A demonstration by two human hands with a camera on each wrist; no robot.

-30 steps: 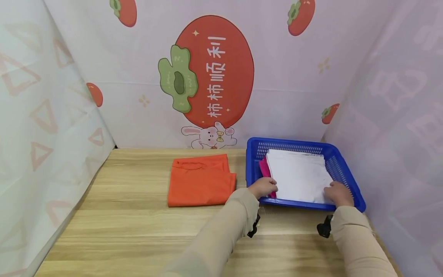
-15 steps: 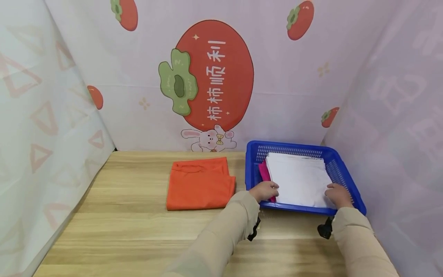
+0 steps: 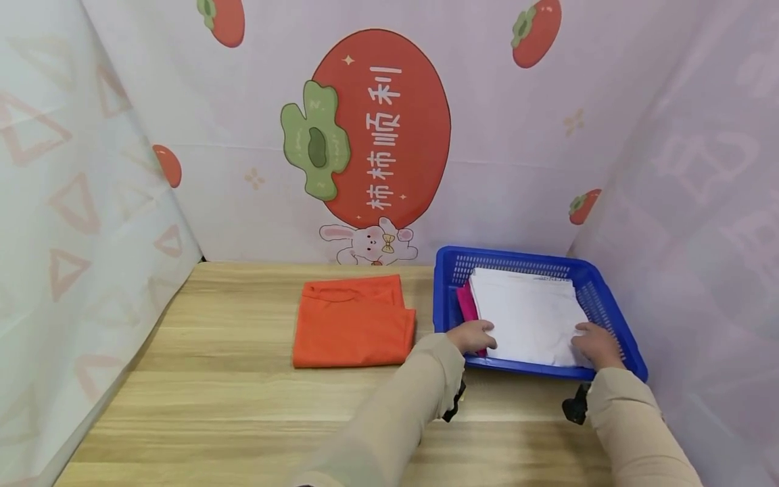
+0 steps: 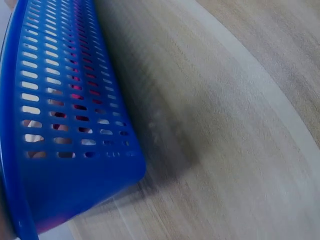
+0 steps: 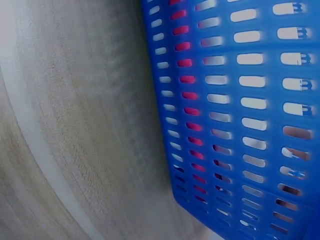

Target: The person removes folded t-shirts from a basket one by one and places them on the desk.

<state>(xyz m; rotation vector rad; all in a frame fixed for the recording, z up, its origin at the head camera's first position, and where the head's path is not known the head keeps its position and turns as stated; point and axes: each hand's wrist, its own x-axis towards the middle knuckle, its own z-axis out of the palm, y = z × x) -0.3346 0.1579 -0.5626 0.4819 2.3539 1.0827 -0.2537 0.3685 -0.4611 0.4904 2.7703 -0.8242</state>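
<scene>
In the head view a folded white garment (image 3: 529,314) with dark print along its far edge lies in a blue plastic basket (image 3: 514,366). Below it, a pink cloth (image 3: 466,302) sticks out at the left. My left hand (image 3: 470,336) holds the garment's near left corner with curled fingers, reaching over the basket's front rim. At the near right corner my right hand (image 3: 599,343) grips the other side. Both wrist views look at the basket's slotted outer wall (image 4: 75,100), with pink and white cloth and bits of fingers showing through the holes.
A folded orange garment (image 3: 353,321) with a curved neckline lies left of the basket on the wooden table (image 3: 231,399). Printed white curtains (image 3: 499,135) stand behind and at both sides, the right one close to the basket.
My left hand has shifted slightly right along the white garment's near left corner. The right hand stays at its corner, and the camera view has moved a little.
</scene>
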